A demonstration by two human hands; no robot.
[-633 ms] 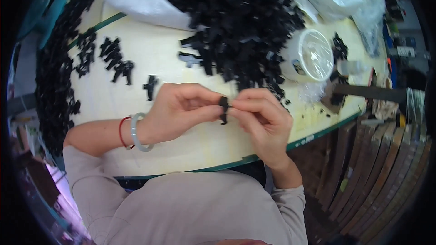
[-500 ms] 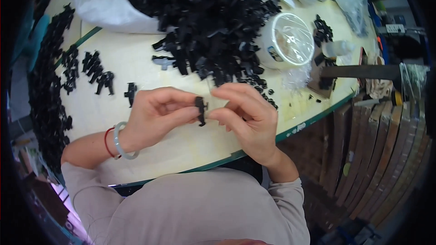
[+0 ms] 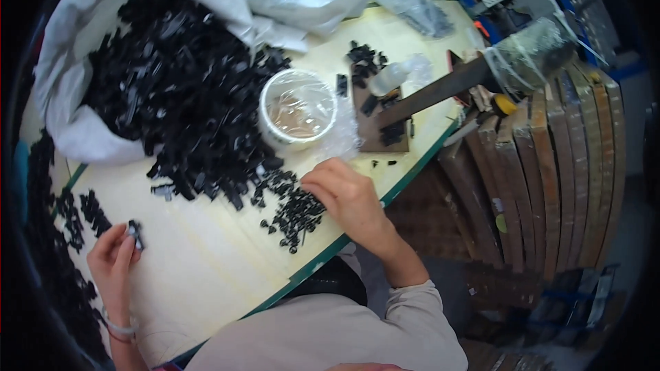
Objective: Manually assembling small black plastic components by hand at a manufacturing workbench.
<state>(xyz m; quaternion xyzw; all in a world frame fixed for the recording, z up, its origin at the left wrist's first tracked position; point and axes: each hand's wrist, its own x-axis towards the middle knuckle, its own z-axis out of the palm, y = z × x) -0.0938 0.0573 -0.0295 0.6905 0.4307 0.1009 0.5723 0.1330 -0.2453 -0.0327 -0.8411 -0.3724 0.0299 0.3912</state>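
- Shifted right hand (image 3: 352, 200) over small black plastic pieces (image 3: 294, 214), whether grasping unclear.
- Pinched elongated black plastic part (image 3: 136, 234) in left hand (image 3: 112, 263).
- Apparently picking one; needed a delicate pinch.

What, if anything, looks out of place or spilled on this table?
Two small black bits lie loose near the brown board, apart from the heap of small black pieces by the right hand. They look like strays.

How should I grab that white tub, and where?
Probably pinch the rim of the white tub from above, on the right: it stands mouth up with a round, raised edge, while the heap of black parts crowds its left side.
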